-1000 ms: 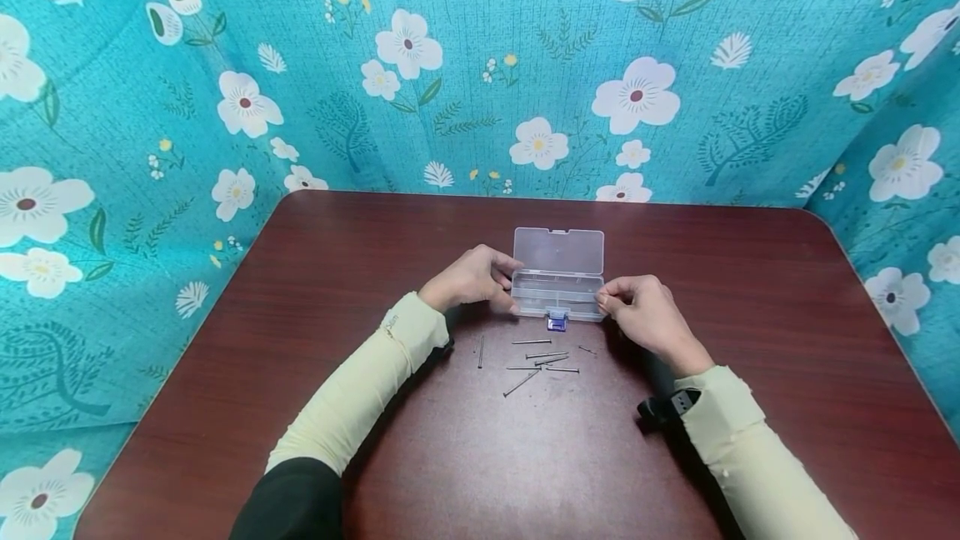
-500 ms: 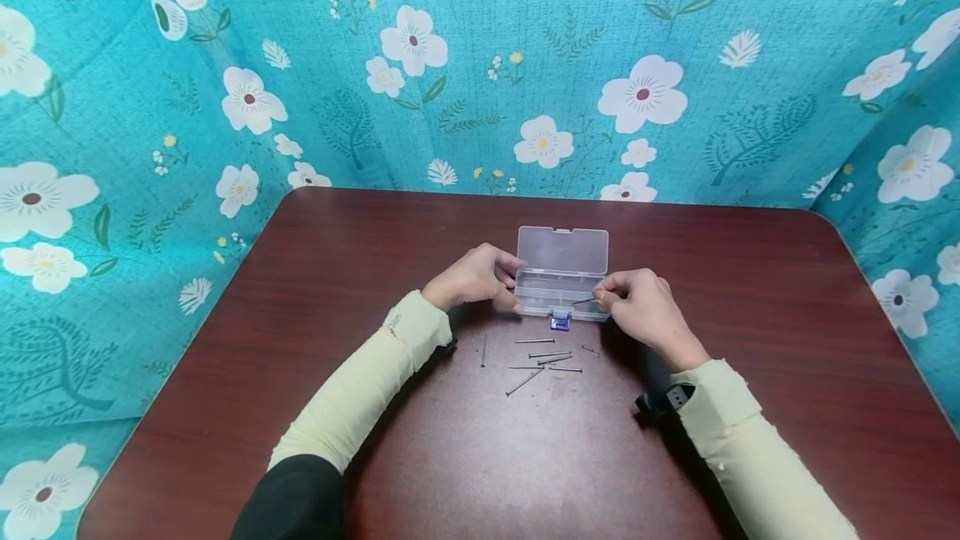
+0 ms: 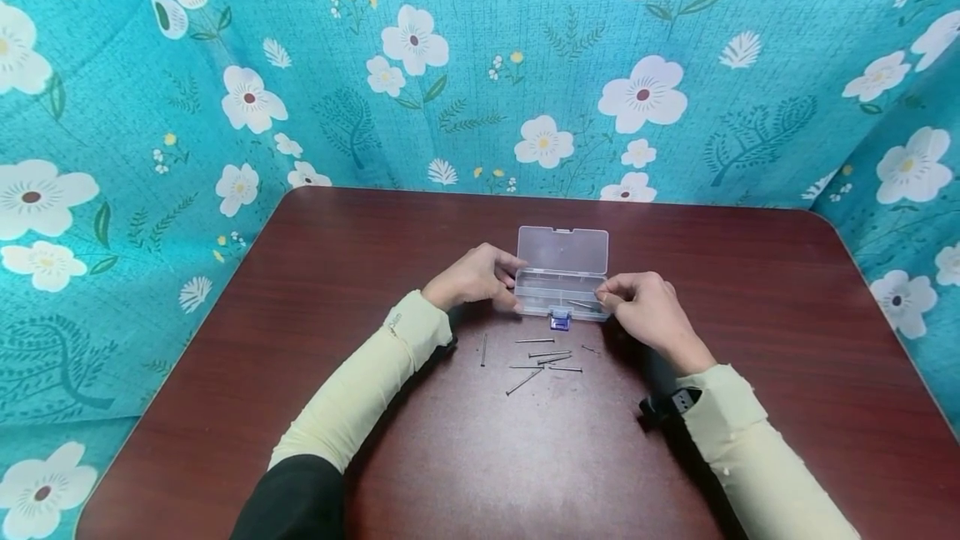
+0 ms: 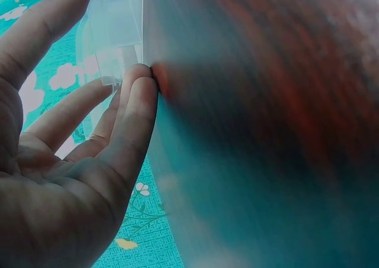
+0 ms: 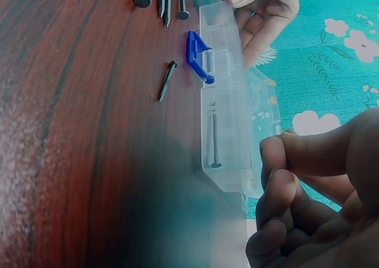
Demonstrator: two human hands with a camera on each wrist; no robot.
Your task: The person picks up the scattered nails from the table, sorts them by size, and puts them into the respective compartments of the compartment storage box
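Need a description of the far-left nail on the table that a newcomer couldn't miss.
On the dark red-brown table, find the open clear plastic box between the left hand and the right hand. On the person's side of it lie scattered nails. The leftmost nail points nearly straight away from the person, while its neighbours lie crosswise or slanted.

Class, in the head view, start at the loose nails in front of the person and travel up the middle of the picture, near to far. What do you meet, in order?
Loose nails → blue latch → clear box → raised lid → table's far edge → floral curtain.
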